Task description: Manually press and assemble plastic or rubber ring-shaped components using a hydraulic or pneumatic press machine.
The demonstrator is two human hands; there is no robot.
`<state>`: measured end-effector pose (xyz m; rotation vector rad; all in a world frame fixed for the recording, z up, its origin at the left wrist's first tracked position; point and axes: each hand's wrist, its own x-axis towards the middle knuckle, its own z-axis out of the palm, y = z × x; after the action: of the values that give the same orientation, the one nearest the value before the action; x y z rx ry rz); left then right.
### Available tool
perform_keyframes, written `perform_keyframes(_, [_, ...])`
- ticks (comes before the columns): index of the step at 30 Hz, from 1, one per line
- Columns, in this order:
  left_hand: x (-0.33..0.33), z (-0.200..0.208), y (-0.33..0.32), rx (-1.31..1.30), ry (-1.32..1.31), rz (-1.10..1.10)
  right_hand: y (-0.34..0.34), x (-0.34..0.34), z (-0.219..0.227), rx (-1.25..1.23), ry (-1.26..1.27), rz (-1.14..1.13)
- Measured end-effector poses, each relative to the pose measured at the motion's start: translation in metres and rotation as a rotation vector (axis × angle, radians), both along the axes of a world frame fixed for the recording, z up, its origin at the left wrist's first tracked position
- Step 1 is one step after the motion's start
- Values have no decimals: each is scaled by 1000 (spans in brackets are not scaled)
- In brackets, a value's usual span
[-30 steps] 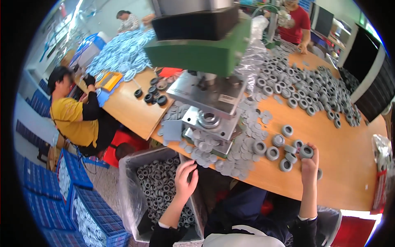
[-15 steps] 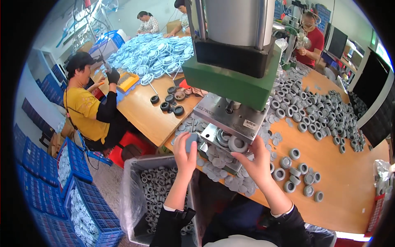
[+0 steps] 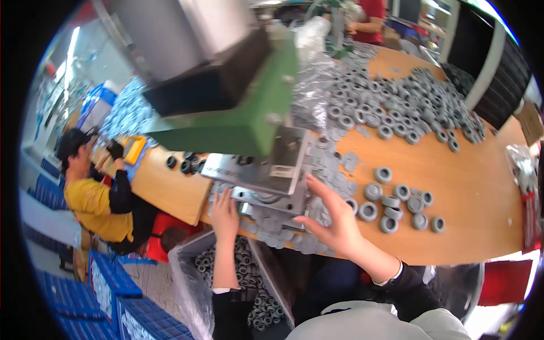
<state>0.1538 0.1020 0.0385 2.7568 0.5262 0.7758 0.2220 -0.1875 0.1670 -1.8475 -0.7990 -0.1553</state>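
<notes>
Right hand (image 3: 334, 218) beside press plate (image 3: 266, 170)

One green press (image 3: 238, 122), two hands, three black rings (image 3: 184, 164).

The green press head (image 3: 238, 122) hangs low over the metal fixture (image 3: 266, 175), so room's tight there; bare table (image 3: 476, 187) right of it is open.

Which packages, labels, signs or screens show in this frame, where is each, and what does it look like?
Label plate: small pale rectangle on the press's grey metal block, just above the right hand.
Plastic bag: clear, crinkled, at the table's right edge.
Plastic liner: clear bag lining the bin of grey rings below the left hand.
Dark screens: black rectangles at the upper right, blank.
</notes>
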Motion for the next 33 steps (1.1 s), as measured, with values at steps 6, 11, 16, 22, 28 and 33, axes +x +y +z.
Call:
perform_keyframes(6, [2,1,-1,-55,37,5,-120,31,-76,-623,-207,-274])
perform_keyframes(11, [-2,37,-51,-236,-464,-118,-127,28,-78,-639,-165,-192])
perform_keyframes(16, [25,96,-116,-301,-529,-256,-123,15,-88,-616,-214,-196])
perform_keyframes(22, [54,129,-132,-517,-639,-191,-116,17,-56,-209,-71,-190])
perform_keyframes(28, [38,101,-138,-291,-541,2,-37,7,0,73,117,97])
perform_keyframes(33, [-41,56,-128,-394,-637,277,23,15,8,72,-56,121])
